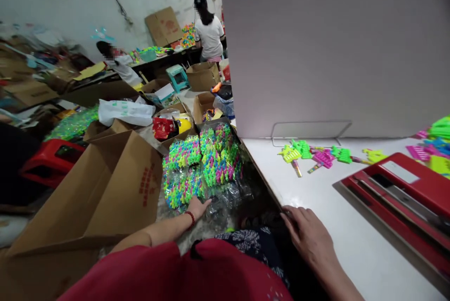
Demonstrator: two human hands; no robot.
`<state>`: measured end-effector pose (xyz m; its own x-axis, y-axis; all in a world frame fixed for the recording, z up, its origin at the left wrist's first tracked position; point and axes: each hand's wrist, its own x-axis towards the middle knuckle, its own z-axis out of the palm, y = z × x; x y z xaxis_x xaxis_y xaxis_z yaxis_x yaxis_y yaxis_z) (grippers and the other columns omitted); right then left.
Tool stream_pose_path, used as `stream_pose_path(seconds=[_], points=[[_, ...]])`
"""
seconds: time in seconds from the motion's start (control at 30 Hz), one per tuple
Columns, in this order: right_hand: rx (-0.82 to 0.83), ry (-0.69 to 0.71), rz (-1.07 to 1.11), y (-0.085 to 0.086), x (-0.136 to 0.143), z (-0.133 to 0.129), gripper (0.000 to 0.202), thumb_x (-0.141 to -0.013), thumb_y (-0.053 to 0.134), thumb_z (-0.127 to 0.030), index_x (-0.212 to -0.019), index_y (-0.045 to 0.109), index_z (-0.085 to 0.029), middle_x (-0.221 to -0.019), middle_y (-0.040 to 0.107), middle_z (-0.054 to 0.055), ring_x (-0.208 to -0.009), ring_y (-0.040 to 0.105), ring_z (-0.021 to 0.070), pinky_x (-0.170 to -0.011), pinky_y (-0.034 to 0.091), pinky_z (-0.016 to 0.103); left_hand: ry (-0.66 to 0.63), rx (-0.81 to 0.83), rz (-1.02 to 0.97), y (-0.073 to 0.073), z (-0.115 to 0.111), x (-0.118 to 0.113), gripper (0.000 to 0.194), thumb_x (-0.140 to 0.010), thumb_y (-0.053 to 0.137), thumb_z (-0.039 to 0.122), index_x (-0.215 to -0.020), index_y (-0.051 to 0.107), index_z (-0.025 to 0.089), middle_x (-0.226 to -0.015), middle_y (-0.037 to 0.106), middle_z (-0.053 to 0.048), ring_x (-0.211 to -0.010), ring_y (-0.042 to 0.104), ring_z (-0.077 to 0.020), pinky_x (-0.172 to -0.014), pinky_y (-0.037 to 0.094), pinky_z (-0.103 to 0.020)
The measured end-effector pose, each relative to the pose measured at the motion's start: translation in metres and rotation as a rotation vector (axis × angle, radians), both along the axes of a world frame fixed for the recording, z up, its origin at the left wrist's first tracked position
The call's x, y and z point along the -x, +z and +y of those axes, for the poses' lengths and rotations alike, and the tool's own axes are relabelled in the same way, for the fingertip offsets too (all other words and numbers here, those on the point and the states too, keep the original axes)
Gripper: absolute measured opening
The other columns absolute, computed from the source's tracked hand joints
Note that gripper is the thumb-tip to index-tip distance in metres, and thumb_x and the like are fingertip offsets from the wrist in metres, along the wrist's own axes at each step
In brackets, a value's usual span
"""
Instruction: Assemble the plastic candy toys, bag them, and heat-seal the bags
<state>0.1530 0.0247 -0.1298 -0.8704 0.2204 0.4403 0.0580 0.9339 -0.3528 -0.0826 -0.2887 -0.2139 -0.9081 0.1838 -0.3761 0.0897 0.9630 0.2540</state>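
Observation:
Low in front of me, my left hand point(198, 208), with a red bead bracelet on the wrist, reaches to the near edge of clear plastic bags point(186, 184) packed with small multicoloured pieces. Its thumb is stretched out to the side; the other fingers are partly hidden against the plastic. More filled bags point(221, 160) lie beside these, with loose clear film point(225, 198) at their near side. On the right, my right hand point(311, 235) has its fingers curled over the edge of the white table point(309, 188).
An open cardboard box point(123, 188) stands to my left, with a red stool point(52, 162) beyond it. Colourful plastic toys point(323, 158) and a red metal tool point(404, 193) lie on the table below a grey panel point(326, 48). Two people work farther back.

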Motion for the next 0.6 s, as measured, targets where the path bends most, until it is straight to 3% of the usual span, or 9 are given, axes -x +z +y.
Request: stream_pose_path(seconds=[0.07,0.17,0.27,0.4,0.6], points=[[-0.06,-0.002,-0.018,-0.002,0.0,-0.002,0.032,-0.104,0.038,-0.037,-0.103,0.062,-0.017,-0.078,0.06,0.006,-0.072,0.055,0.0219,-0.067,0.042,0.034,-0.031,0.04,0.126,0.002,0.006,-0.003,0.067,-0.089,0.062,0.046,-0.135,0.044,0.001,-0.13,0.049,-0.026,-0.118,0.052,-0.0405,-0.09,0.048,-0.045],[-0.134,-0.01,-0.039,-0.004,-0.001,-0.005,0.03,-0.104,0.039,-0.035,-0.105,0.062,-0.015,-0.077,0.058,0.007,-0.072,0.053,0.0222,-0.067,0.042,0.035,-0.2,0.06,0.237,0.004,0.024,-0.006,0.075,-0.087,0.064,0.036,-0.149,0.03,0.013,-0.146,0.034,-0.022,-0.135,0.036,-0.0385,-0.107,0.035,-0.048],[-0.177,-0.022,-0.049,-0.005,-0.001,-0.008,0.025,-0.103,0.043,-0.031,-0.106,0.061,-0.014,-0.079,0.057,0.007,-0.074,0.053,0.0217,-0.068,0.041,0.034,-0.37,0.059,0.244,0.005,0.039,0.003,0.068,-0.088,0.058,0.021,-0.151,0.032,0.023,-0.135,0.047,-0.017,-0.128,0.044,-0.034,-0.106,0.035,-0.047],[-0.228,-0.021,-0.061,-0.006,-0.001,-0.009,0.022,-0.102,0.044,-0.026,-0.107,0.061,-0.013,-0.079,0.056,0.007,-0.074,0.052,0.0208,-0.068,0.04,0.032,-0.477,0.065,0.191,0.005,0.047,0.029,0.057,-0.087,0.043,0.006,-0.143,0.046,0.018,-0.113,0.061,-0.018,-0.109,0.057,-0.03,-0.095,0.042,-0.044],[-0.284,-0.068,-0.1,-0.001,0.001,-0.017,0.017,-0.1,0.047,-0.019,-0.107,0.061,-0.014,-0.081,0.055,0.007,-0.075,0.051,0.0205,-0.068,0.039,0.031,-0.512,-0.049,0.103,0.021,0.048,0.059,0.026,-0.093,0.047,0.021,-0.112,0.065,0.015,-0.097,0.069,-0.011,-0.092,0.063,-0.0223,-0.086,0.047,-0.037]])
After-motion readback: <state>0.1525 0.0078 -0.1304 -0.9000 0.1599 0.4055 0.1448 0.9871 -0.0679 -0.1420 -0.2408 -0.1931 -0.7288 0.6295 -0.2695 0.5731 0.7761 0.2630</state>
